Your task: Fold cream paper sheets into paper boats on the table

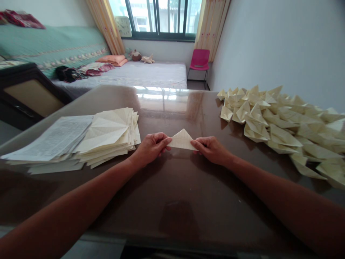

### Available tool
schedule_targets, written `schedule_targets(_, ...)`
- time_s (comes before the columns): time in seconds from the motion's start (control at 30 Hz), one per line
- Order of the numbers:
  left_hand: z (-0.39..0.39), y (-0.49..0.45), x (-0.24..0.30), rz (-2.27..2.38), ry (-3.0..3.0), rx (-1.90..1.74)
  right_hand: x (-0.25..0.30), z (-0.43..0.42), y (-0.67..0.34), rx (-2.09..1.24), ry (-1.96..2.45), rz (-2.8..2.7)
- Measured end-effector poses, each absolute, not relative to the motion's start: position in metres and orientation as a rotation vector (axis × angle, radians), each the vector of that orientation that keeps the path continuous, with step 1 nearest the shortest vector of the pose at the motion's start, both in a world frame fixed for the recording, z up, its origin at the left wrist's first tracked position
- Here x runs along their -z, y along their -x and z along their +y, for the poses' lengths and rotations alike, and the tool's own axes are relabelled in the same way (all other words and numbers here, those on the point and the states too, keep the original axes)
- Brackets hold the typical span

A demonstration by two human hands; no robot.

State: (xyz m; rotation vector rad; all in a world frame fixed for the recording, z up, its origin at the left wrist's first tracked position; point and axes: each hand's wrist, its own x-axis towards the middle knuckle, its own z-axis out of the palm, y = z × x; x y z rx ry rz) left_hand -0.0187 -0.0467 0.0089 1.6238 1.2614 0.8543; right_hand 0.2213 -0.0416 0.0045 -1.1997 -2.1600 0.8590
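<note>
Between my two hands is a small cream sheet of folded paper [182, 139], triangular with its point facing away from me. My left hand [154, 146] pinches its left corner, thumb on top and fingers beneath. The right corner is pinched the same way by my right hand [211, 148]. Both hands are low over the glossy brown table [172, 194]; whether the paper touches the surface I cannot tell. To the left lies a stack of creased cream paper [107, 129], beside printed sheets [56, 135]. Many folded paper boats [285, 126] are heaped on the right.
A dark cabinet [27, 93] stands beyond the table's left edge. Past the far edge is a bed [151, 73] with pillows and soft toys. A pink chair [199, 60] stands by the right wall [283, 43], under the window side.
</note>
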Motion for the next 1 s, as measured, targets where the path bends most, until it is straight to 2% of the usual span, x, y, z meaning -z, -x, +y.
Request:
schedule_targets(0.2,-0.048,0.017,-0.01,1.29,-1.687,-0.879,-0.01,-0.05,-0.218,-0.791,1.107,-2.133)
schedule_targets(0.53,-0.05,0.016,-0.011,1.273,-1.57,-0.881,-0.004,-0.042,-0.223,-1.332,1.095,-1.975)
schedule_targets(0.67,-0.045,0.02,-0.01,1.273,-1.531,-0.898,-0.002,-0.038,-0.228,-1.449,1.035,-1.981)
schedule_targets(0.87,-0.044,0.023,-0.013,1.15,-1.478,-0.839,-0.007,-0.033,-0.231,-1.143,1.155,-2.016)
schedule_targets(1.0,-0.044,0.023,-0.014,1.085,-1.457,-0.793,-0.007,-0.033,-0.23,-1.054,1.204,-1.962)
